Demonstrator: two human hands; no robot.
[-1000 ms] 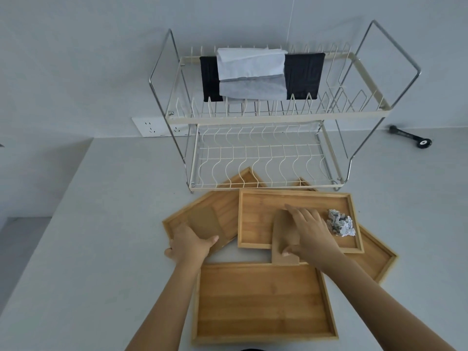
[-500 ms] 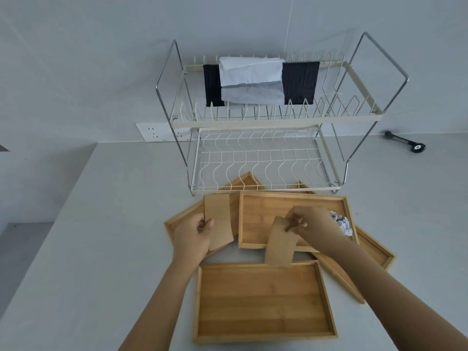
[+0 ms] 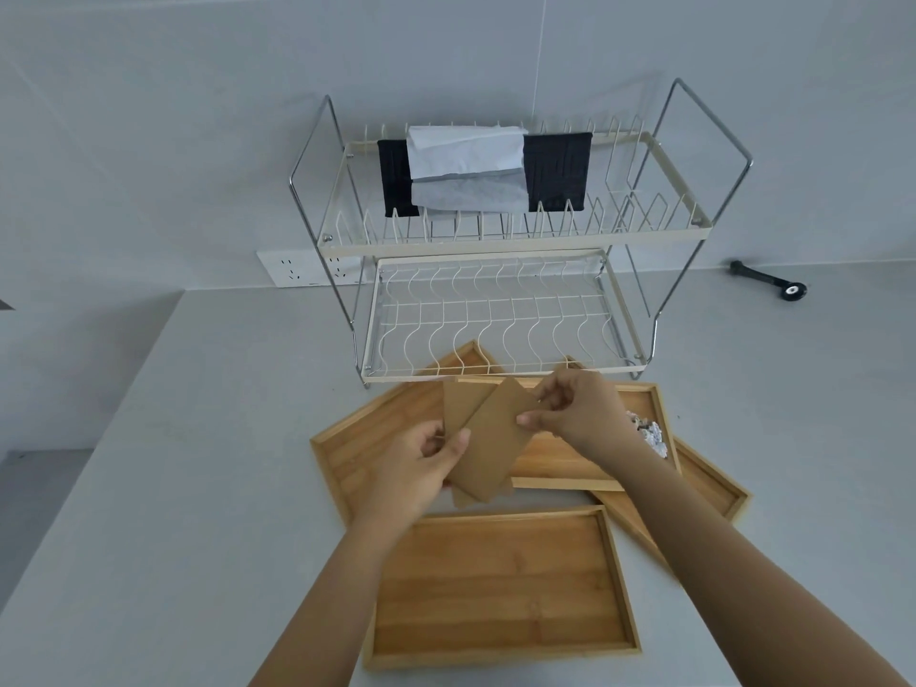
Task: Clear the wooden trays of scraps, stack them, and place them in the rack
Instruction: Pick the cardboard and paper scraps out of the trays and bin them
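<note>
Head view: I am bringing two flat brown cardboard scraps together above the rectangular wooden trays; a second ago each lay in its own tray. Left hand and right hand fingers are both clamping the scraps. Crumpled foil scrap is sitting in the back tray; white wire rack lower shelf is waiting empty.

Soft, even, coolish light is filling the shot, only faint shadows are showing, nothing's glaring, everything's staying sharp, and wide-angle distortion is bending the edges.
</note>
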